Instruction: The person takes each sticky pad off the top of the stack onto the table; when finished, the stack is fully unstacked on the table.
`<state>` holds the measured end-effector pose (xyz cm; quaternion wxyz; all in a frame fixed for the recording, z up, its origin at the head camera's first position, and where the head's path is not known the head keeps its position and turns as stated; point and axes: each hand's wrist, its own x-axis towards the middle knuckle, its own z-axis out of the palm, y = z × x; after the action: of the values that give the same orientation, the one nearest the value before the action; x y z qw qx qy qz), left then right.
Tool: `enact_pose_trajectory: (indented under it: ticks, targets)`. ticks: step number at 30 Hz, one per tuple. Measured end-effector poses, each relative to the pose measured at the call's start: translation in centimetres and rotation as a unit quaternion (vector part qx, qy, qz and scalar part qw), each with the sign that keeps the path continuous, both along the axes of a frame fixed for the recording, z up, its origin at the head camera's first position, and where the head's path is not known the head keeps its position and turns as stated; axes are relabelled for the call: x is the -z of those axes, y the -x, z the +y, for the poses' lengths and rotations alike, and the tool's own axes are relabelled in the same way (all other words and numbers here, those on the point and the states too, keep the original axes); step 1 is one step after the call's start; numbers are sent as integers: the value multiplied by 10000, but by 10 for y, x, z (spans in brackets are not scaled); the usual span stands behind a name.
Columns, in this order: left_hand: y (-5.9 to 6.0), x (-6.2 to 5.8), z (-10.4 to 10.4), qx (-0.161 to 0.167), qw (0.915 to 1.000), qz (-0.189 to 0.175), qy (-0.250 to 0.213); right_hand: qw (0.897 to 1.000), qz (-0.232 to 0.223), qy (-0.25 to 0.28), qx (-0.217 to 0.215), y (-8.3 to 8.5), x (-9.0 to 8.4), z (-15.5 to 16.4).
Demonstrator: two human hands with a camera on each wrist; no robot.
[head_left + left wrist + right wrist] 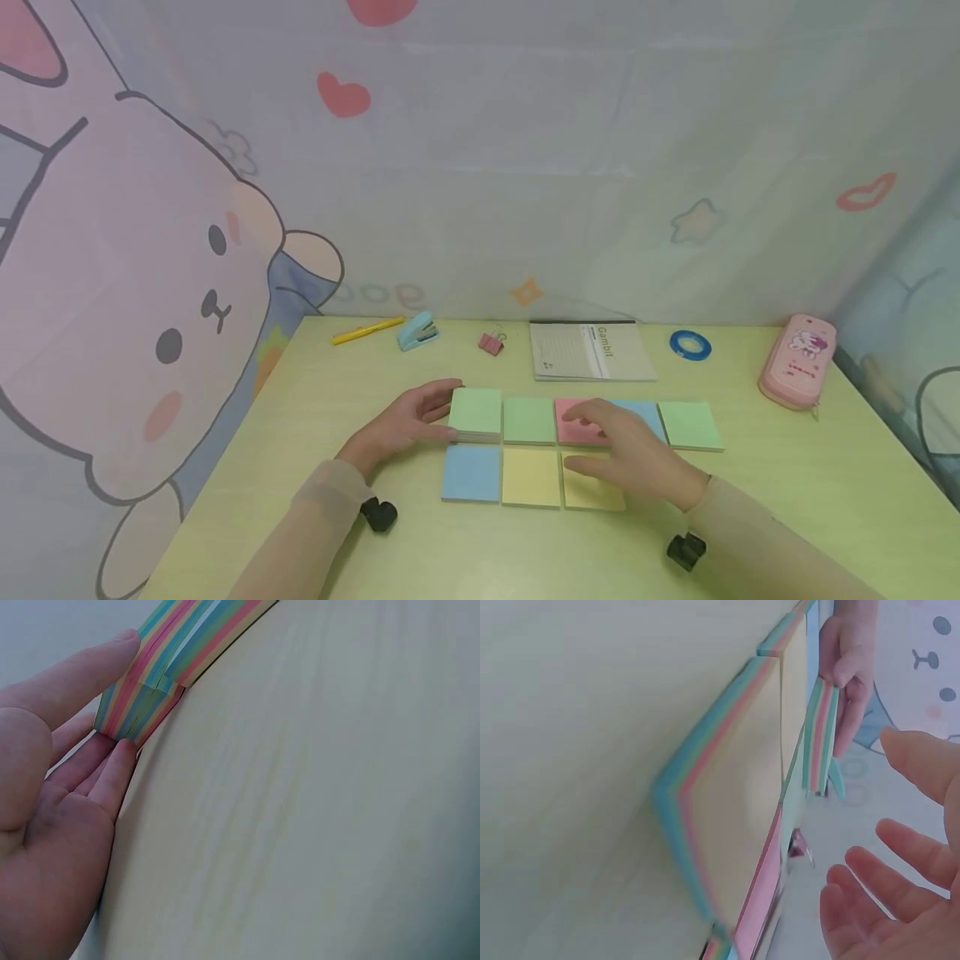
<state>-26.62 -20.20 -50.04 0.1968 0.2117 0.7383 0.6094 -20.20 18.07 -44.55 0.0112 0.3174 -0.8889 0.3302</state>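
Coloured sticky-note pads lie in two rows on the pale green table. My left hand holds the leftmost green pad by its left edge, thumb at one corner and fingers along the side. In the right wrist view that striped pad shows edge-on with the left hand behind it. My right hand hovers with spread, straight fingers over the pink pad and a yellow pad, holding nothing. A second green pad, a blue pad and another yellow pad lie between the hands.
Along the back edge lie a yellow pen, a blue stapler, a pink binder clip, a notebook, a blue tape ring and a pink pencil case. A printed cloth hangs behind and at both sides.
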Motion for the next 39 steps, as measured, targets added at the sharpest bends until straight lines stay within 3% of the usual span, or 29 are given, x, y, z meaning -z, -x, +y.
enact_pose_trajectory:
  ticks: [9, 15, 25, 39]
  targets:
    - [4, 0, 3, 15, 10000, 25, 51, 9988, -421, 213, -84, 36, 3, -53]
    - [4, 0, 4, 69, 9998, 146, 75, 9985, -518, -11, -177, 48, 3, -84]
    - [5, 3, 2, 77, 9999, 98, -19, 9968, -755, -170, -178, 58, 6, -113]
    - [1, 2, -2, 112, 9999, 90, -71, 9979, -391, -497, -147, 61, 13, -125]
